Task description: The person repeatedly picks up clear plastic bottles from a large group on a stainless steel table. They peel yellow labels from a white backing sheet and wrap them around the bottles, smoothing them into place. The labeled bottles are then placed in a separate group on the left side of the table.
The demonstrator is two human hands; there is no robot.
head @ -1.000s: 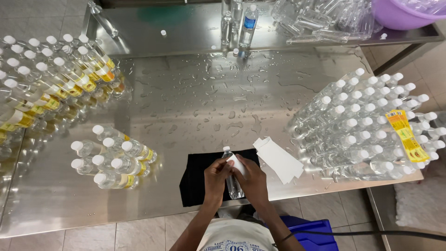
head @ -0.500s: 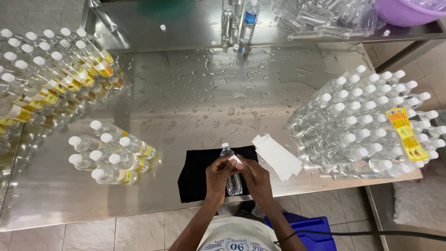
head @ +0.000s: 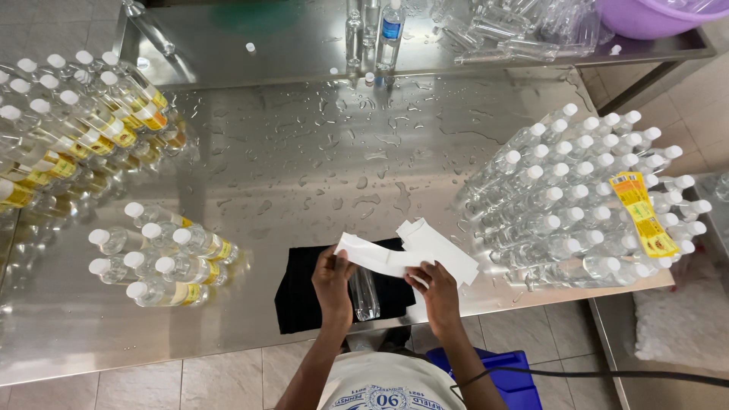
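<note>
Hands have come off the bottle — a moment ago both were wrapped round a small clear bottle over the black cloth, and now they hold a long white label strip (head: pixel 380 258) stretched between them. The left hand (head: pixel 332 275) pinches its left end, the right hand (head: pixel 434 285) grips it near the middle, both closed on the paper. The clear bottle (head: pixel 364 292) now lies on its side on the black cloth (head: pixel 304 296), between the two wrists, untouched. That suggests a fresh label is being readied for it.

The strip looks limp and slightly bowed, plain white on the visible side, its right end overlapping more white sheets (head: pixel 444 247) on the wet steel tabletop (head: pixel 304 175). Labelled bottles (head: pixel 163 254) stand in a cluster to the left, unlabelled capped bottles (head: pixel 585 197) lie stacked to the right.
</note>
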